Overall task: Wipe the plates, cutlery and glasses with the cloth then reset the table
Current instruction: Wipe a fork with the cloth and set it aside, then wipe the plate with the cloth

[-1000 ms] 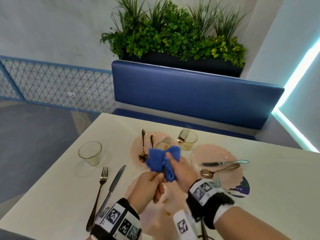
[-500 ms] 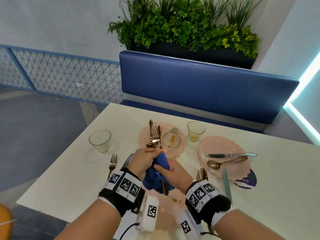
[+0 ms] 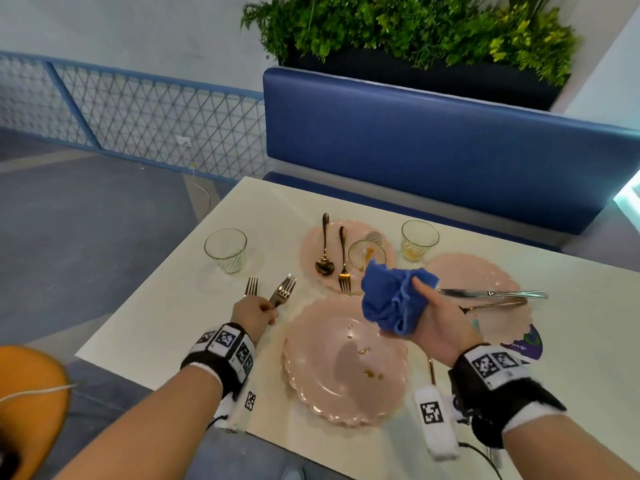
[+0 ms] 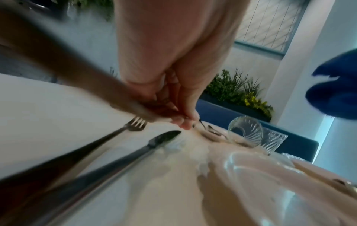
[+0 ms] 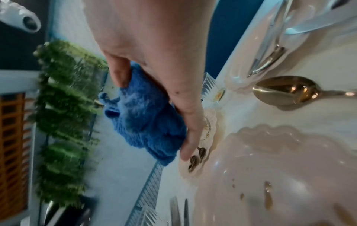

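The hands have parted since half a second ago: the right hand (image 3: 437,320) now carries the bunched blue cloth (image 3: 394,296) alone, fingers curled round it, held above the gap between the pink plates. The left hand (image 3: 254,315) has swung to the left of the near plate (image 3: 346,362), its fingers closed on the handle of a fork (image 3: 282,292), tines pointing far, beside a second fork (image 3: 251,286) lying on the table (image 3: 138,327). The near plate shows brown smears. On the far plate (image 3: 311,244) lie a spoon (image 3: 325,254), a gold fork (image 3: 343,261) and a tipped glass (image 3: 367,252). The right plate (image 3: 460,271) bears a knife (image 3: 491,292). Two upright glasses stand far left (image 3: 225,249) and far right (image 3: 419,240).
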